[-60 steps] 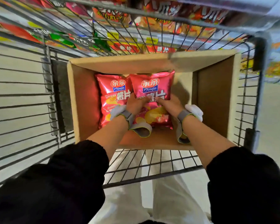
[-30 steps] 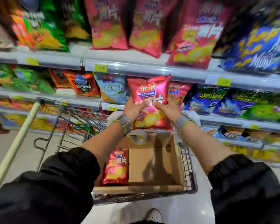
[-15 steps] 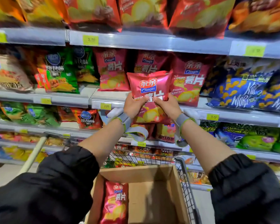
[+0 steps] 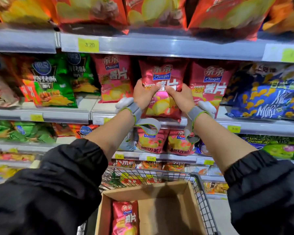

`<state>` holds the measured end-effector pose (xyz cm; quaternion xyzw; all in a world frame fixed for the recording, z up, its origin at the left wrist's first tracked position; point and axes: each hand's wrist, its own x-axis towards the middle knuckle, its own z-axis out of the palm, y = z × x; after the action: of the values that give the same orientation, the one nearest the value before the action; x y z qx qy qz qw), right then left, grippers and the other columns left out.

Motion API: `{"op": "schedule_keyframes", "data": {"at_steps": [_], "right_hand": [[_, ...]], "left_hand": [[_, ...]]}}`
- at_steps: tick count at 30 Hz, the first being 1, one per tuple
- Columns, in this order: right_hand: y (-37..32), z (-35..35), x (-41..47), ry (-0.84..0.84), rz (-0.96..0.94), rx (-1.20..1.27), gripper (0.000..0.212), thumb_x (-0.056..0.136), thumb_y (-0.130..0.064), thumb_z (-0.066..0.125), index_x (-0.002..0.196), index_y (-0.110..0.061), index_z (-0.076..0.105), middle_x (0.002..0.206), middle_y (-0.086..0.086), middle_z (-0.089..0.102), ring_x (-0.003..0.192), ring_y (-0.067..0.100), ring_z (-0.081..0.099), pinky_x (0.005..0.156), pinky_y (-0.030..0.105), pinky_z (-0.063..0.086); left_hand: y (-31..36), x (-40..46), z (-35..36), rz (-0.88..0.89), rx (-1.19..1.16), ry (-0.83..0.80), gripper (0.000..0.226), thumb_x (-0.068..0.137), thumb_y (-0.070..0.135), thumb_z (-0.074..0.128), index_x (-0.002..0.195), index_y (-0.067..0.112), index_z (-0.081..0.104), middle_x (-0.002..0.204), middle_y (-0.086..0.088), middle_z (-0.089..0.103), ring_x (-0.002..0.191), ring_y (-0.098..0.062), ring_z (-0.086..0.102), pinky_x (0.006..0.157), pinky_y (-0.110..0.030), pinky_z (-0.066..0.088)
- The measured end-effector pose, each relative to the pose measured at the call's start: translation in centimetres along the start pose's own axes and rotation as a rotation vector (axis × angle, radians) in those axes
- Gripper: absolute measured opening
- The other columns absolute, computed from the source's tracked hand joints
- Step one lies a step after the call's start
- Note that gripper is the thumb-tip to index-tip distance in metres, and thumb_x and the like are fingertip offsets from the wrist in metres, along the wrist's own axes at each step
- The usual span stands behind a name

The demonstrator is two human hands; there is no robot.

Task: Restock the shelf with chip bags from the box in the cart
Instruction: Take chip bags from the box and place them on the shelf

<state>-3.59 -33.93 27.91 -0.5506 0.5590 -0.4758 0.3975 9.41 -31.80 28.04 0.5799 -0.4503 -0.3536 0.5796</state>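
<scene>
Hands: left point(image 4: 143, 94) & right point(image 4: 180, 97) both clamped on red chip bag point(image 4: 163, 78).
Bag: higher & further in vs 0.5 s ago, now btwn two matching bags at shelf point(image 4: 159, 46) row.
Box point(image 4: 168, 209): in cart point(image 4: 204, 200), one bag left point(image 4: 125, 217).

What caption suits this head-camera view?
Both hands slot a red chip bag between matching bags on the shelf.
</scene>
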Motion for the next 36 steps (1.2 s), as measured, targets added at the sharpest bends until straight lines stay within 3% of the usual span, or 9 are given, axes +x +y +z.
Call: {"op": "schedule_keyframes", "data": {"at_steps": [3,6,11,15,18,23,28,36], "right_hand": [[0.0,0.2,0.7,0.032,0.023,0.002,0.037,0.079,-0.028,0.07,0.107,-0.003,0.065,0.106,0.013,0.071,0.097,0.025,0.067,0.092,0.043,0.053],[-0.1,0.5,1.0,0.035,0.013,0.021,0.036,0.079,-0.027,0.07,0.108,-0.005,0.066,0.106,0.012,0.071,0.099,0.025,0.068,0.093,0.044,0.053],[-1.0,0.8,1.5,0.055,0.002,0.023,0.032,0.078,-0.026,0.07,0.103,-0.008,0.062,0.103,0.009,0.069,0.098,0.025,0.065,0.093,0.043,0.052],[-0.8,0.7,1.6,0.051,-0.006,0.026,0.029,0.078,-0.024,0.07,0.102,-0.01,0.06,0.101,0.008,0.068,0.097,0.026,0.065,0.092,0.043,0.053],[-0.5,0.7,1.8,0.06,-0.002,0.014,0.04,0.078,-0.024,0.069,0.112,-0.005,0.061,0.107,0.012,0.069,0.1,0.029,0.065,0.092,0.045,0.052],[0.1,0.8,2.0,0.06,-0.013,0.014,0.042,0.078,-0.024,0.069,0.115,-0.007,0.06,0.109,0.012,0.07,0.102,0.028,0.065,0.095,0.044,0.051],[0.7,1.1,2.0,0.066,-0.02,0.013,0.046,0.075,-0.024,0.07,0.117,-0.007,0.058,0.109,0.011,0.07,0.102,0.027,0.065,0.096,0.045,0.051],[0.7,1.2,2.0,0.065,0.02,-0.022,0.045,0.079,-0.026,0.069,0.119,-0.01,0.057,0.112,0.008,0.068,0.103,0.024,0.064,0.097,0.04,0.05]], "left_hand": [[0.0,1.0,0.2,0.003,-0.003,0.008,0.046,0.078,0.015,0.074,0.116,-0.002,0.052,0.103,-0.012,0.065,0.089,-0.019,0.06,0.076,-0.024,0.051],[0.2,1.6,0.2,0.016,0.008,0.025,0.048,0.076,0.017,0.076,0.116,0.003,0.054,0.106,-0.013,0.067,0.092,-0.022,0.063,0.087,-0.032,0.052],[0.7,2.2,0.2,0.019,-0.024,0.021,0.048,0.078,0.015,0.074,0.119,0.003,0.052,0.101,-0.009,0.065,0.09,-0.021,0.063,0.087,-0.032,0.052],[0.4,2.0,0.5,0.025,-0.044,0.024,0.047,0.08,0.011,0.071,0.121,0.003,0.05,0.102,-0.009,0.064,0.09,-0.02,0.061,0.082,-0.027,0.05],[0.5,1.9,0.7,0.029,-0.052,0.022,0.047,0.08,0.01,0.071,0.121,0.003,0.049,0.102,-0.007,0.063,0.09,-0.018,0.061,0.078,-0.024,0.048],[-0.1,2.0,0.9,0.022,-0.054,0.035,0.051,0.077,0.014,0.073,0.121,0.006,0.049,0.107,-0.011,0.067,0.097,-0.025,0.065,0.091,-0.036,0.053],[-0.7,2.1,0.8,0.017,-0.053,0.025,0.054,0.075,0.014,0.074,0.122,0.006,0.048,0.109,-0.014,0.067,0.098,-0.027,0.066,0.093,-0.042,0.053],[-1.0,2.3,1.1,-0.004,0.007,0.06,0.061,0.078,0.022,0.073,0.131,0.01,0.044,0.116,-0.008,0.065,0.098,-0.019,0.062,0.09,-0.024,0.048]]}}
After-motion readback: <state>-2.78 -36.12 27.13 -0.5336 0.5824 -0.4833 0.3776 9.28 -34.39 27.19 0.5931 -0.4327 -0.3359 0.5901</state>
